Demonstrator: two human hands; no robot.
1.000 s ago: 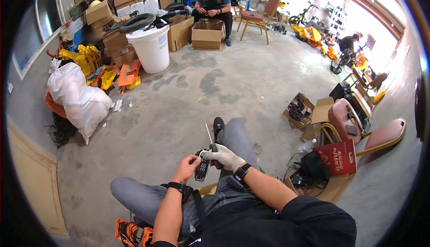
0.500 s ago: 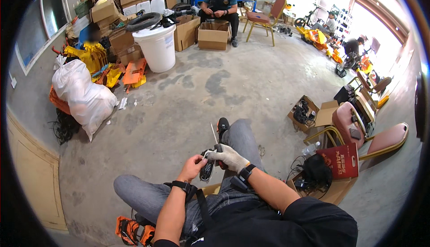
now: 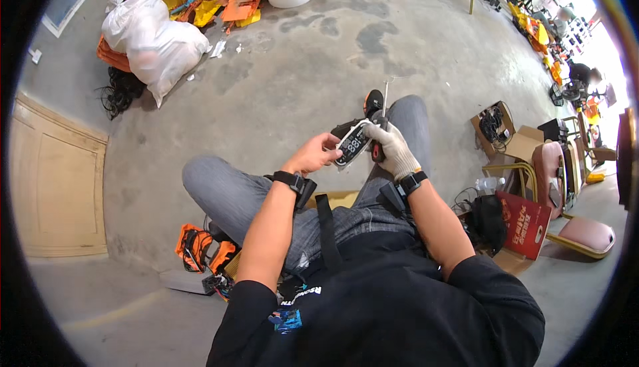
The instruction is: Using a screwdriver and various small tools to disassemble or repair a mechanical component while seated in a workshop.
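My bare left hand (image 3: 314, 154) grips the lower left end of an oval black digital display unit (image 3: 353, 143) with a pale rim, held face up above my lap. My right hand (image 3: 396, 151), in a whitish knit glove, is closed on a screwdriver (image 3: 378, 151) with a black and red handle, its long metal shaft pointing away from me, and touches the display's upper right end. A yellowish box (image 3: 336, 199) lies between my legs, partly hidden.
White sacks (image 3: 153, 47) and orange and yellow panels (image 3: 243, 4) lie back left. A cable box (image 3: 492, 124), folded pink chairs (image 3: 579, 230) and a red carton (image 3: 522, 224) are at my right. Orange parts (image 3: 196, 247) sit lower left; co-workers (image 3: 586, 74) are far back.
My view has tipped down, so the room sits higher in the picture. The display unit has turned from near upright in the picture to slanted, its face showing more fully.
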